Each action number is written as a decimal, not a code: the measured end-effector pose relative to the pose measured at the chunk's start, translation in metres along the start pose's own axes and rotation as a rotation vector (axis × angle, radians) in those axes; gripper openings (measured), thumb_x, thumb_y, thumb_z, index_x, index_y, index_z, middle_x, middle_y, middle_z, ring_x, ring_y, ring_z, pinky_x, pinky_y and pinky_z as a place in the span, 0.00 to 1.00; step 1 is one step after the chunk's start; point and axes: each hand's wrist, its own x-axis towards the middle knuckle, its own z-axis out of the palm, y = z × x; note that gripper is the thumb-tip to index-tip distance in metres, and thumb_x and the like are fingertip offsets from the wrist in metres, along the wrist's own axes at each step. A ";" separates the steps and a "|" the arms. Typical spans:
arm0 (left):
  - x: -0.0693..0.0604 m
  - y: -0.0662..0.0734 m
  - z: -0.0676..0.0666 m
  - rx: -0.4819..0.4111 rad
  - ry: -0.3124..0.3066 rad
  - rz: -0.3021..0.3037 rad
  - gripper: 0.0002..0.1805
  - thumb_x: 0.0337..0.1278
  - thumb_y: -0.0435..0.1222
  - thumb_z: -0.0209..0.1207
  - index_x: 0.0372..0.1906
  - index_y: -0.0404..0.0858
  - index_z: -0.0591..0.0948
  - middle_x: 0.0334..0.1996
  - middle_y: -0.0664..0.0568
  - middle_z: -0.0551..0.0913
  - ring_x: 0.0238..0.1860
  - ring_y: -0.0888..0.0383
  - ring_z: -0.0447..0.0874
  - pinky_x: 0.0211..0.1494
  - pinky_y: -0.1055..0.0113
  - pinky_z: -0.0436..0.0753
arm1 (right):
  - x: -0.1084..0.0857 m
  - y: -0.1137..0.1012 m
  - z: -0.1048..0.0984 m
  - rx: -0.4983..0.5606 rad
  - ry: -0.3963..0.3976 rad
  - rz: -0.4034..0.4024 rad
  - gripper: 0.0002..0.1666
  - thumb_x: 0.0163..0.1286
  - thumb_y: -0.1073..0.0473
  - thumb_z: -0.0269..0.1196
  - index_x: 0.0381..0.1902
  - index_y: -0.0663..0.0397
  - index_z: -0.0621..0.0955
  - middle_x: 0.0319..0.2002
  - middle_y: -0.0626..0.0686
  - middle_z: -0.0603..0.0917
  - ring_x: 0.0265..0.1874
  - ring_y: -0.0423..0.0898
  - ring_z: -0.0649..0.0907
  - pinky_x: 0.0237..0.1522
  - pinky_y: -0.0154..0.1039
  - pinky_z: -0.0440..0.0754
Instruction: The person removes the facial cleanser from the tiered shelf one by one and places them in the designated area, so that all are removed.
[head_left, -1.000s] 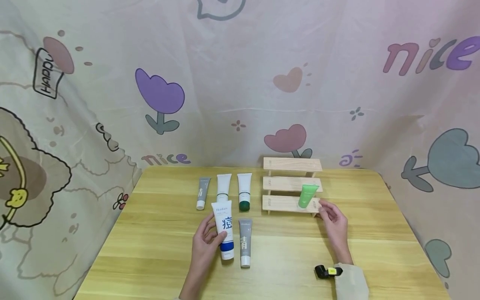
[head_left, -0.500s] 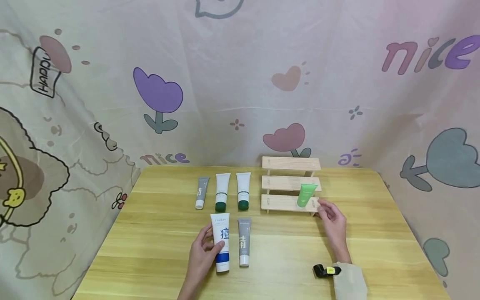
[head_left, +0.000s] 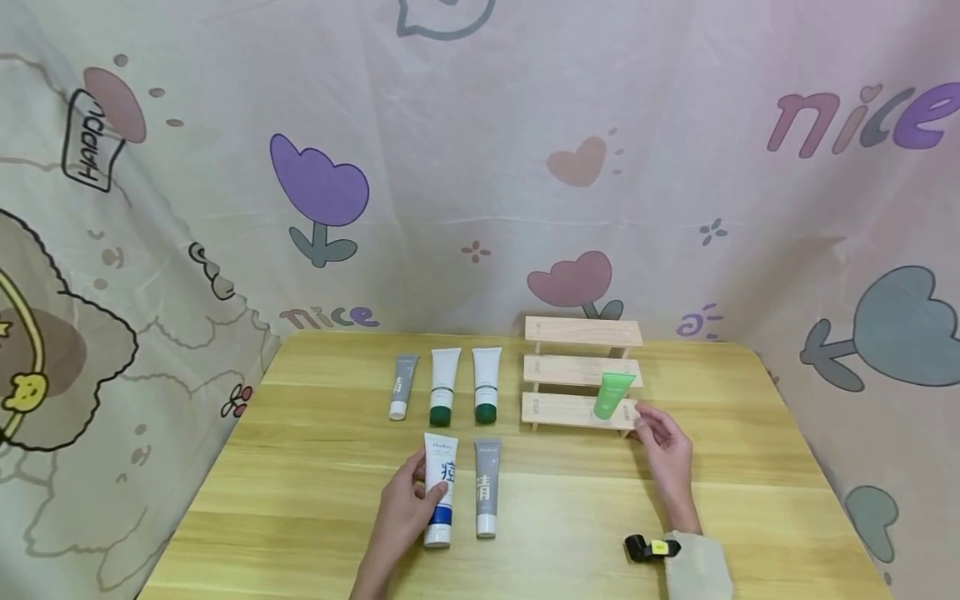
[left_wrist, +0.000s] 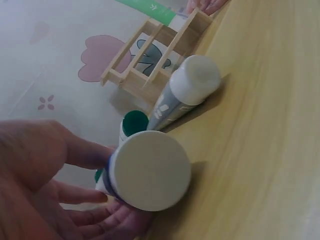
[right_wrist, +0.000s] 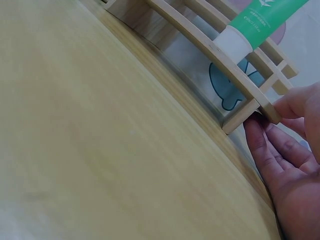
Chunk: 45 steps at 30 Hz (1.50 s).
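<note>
My left hand (head_left: 405, 504) grips a white tube with a blue band (head_left: 438, 479), thumb on its front and fingers at its side. The tube lies at the table's front, its white cap facing the left wrist camera. A grey tube (head_left: 487, 492) lies just right of it, apart. With thumb and fingers, my right hand (head_left: 666, 450) pinches the right end of the lowest step of a three-step wooden rack (head_left: 562, 408). On that step a small green tube (head_left: 615, 393) stands on its cap, leaning a little to the right.
Behind the left hand, two white tubes with green caps (head_left: 445, 383) and a smaller grey tube (head_left: 403, 385) lie in a row on the wooden table (head_left: 300, 483). A printed curtain (head_left: 450, 167) hangs behind the table and at both sides.
My left hand has brought the blue-banded tube down and toward the table's front, uncovering the green cap behind it. The right hand stays at the rack's end.
</note>
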 end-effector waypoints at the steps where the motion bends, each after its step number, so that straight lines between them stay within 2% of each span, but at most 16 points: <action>1: 0.000 0.001 -0.002 0.027 -0.010 -0.001 0.37 0.60 0.32 0.69 0.72 0.26 0.68 0.39 0.48 0.80 0.33 0.58 0.74 0.31 0.70 0.76 | 0.001 0.005 0.000 -0.006 0.005 0.012 0.17 0.76 0.67 0.61 0.59 0.66 0.81 0.55 0.62 0.85 0.45 0.36 0.84 0.46 0.26 0.83; 5: 0.000 0.002 -0.009 0.085 -0.043 -0.012 0.36 0.64 0.33 0.65 0.72 0.24 0.67 0.36 0.49 0.76 0.31 0.57 0.71 0.29 0.69 0.72 | 0.001 0.014 0.001 0.001 0.013 0.005 0.16 0.76 0.65 0.61 0.59 0.64 0.81 0.55 0.60 0.85 0.45 0.36 0.84 0.47 0.27 0.83; 11: 0.000 0.003 -0.014 0.062 -0.088 0.004 0.33 0.69 0.33 0.61 0.72 0.22 0.66 0.37 0.47 0.74 0.31 0.57 0.70 0.29 0.70 0.71 | 0.003 0.014 -0.001 0.022 0.028 -0.041 0.15 0.76 0.66 0.61 0.57 0.66 0.82 0.51 0.59 0.86 0.44 0.36 0.85 0.46 0.27 0.84; 21: 0.000 0.002 -0.014 0.077 -0.068 -0.003 0.32 0.70 0.32 0.59 0.73 0.23 0.66 0.40 0.46 0.75 0.37 0.55 0.72 0.34 0.68 0.74 | 0.002 0.013 0.001 0.023 0.012 -0.026 0.16 0.77 0.66 0.61 0.59 0.66 0.81 0.55 0.61 0.85 0.46 0.36 0.84 0.47 0.28 0.83; 24: -0.001 0.004 -0.015 0.085 -0.059 -0.011 0.32 0.70 0.33 0.60 0.73 0.25 0.66 0.44 0.44 0.77 0.38 0.55 0.73 0.36 0.67 0.76 | 0.002 0.014 0.001 0.027 0.010 -0.019 0.17 0.76 0.66 0.61 0.60 0.65 0.81 0.55 0.60 0.85 0.46 0.37 0.84 0.48 0.27 0.83; 27: -0.003 0.007 -0.017 0.097 -0.046 -0.004 0.33 0.70 0.34 0.61 0.74 0.26 0.66 0.51 0.40 0.78 0.43 0.52 0.77 0.43 0.61 0.81 | 0.002 0.015 0.000 0.030 0.013 -0.014 0.17 0.77 0.66 0.60 0.60 0.65 0.81 0.54 0.60 0.85 0.46 0.37 0.84 0.47 0.27 0.83; 29: -0.004 0.010 -0.017 0.116 -0.025 0.017 0.33 0.70 0.34 0.62 0.74 0.27 0.66 0.55 0.37 0.77 0.49 0.48 0.79 0.50 0.53 0.83 | 0.003 0.016 0.000 0.032 0.012 -0.011 0.17 0.77 0.66 0.60 0.60 0.65 0.81 0.55 0.60 0.85 0.46 0.37 0.84 0.47 0.27 0.83; 31: -0.005 0.013 -0.015 0.134 0.004 0.049 0.32 0.69 0.34 0.63 0.73 0.29 0.68 0.59 0.35 0.75 0.55 0.43 0.78 0.58 0.46 0.81 | 0.004 0.015 -0.001 0.028 0.010 -0.004 0.17 0.77 0.66 0.60 0.60 0.65 0.81 0.54 0.59 0.85 0.46 0.36 0.84 0.47 0.27 0.83; 34: -0.005 0.018 -0.009 0.157 0.063 0.108 0.30 0.67 0.33 0.64 0.72 0.34 0.71 0.62 0.36 0.73 0.61 0.39 0.74 0.65 0.41 0.75 | 0.003 0.009 -0.001 0.031 0.002 -0.006 0.17 0.76 0.67 0.60 0.59 0.67 0.81 0.54 0.60 0.86 0.46 0.36 0.85 0.47 0.28 0.84; 40: -0.004 0.031 0.010 0.122 0.137 0.238 0.24 0.65 0.29 0.65 0.65 0.38 0.78 0.60 0.42 0.74 0.60 0.42 0.74 0.63 0.43 0.77 | -0.006 -0.015 -0.001 0.014 -0.015 -0.035 0.16 0.75 0.70 0.60 0.57 0.73 0.80 0.50 0.64 0.86 0.44 0.37 0.85 0.44 0.27 0.84; 45: -0.005 0.042 0.026 0.073 0.156 0.342 0.22 0.63 0.27 0.65 0.61 0.38 0.80 0.57 0.46 0.77 0.61 0.45 0.75 0.64 0.45 0.77 | -0.006 -0.019 0.000 0.001 -0.017 -0.030 0.17 0.75 0.70 0.60 0.58 0.74 0.79 0.51 0.63 0.86 0.43 0.36 0.84 0.43 0.25 0.83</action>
